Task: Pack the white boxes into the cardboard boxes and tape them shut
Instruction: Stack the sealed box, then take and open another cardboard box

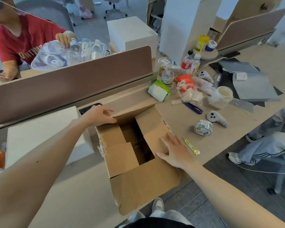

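— Which way does the cardboard box (135, 183) lie?
— Mouth up on the bench (179, 116), just right of a white box (39, 129), its long axis running away toward the divider (72, 83).
— And the hands?
— Both are loose-fingered. The left hand (97, 115) touches the far flap, and the right hand (173, 150) lies flat on the right flap.

We see a brown cardboard box (138, 186) at the centre of the frame, upright at the near edge of the bench (179, 112). Its top is half open: the left and right flaps tilt inward over a dark gap, and we cannot tell what lies inside. Its corners are torn and ragged. A large plain white box (39, 134) sits just beside it at mid left. Another white box (132, 35) stands at upper centre. The tape roll (203, 127), printed blue and green, rests right of centre, apart from the cardboard box.
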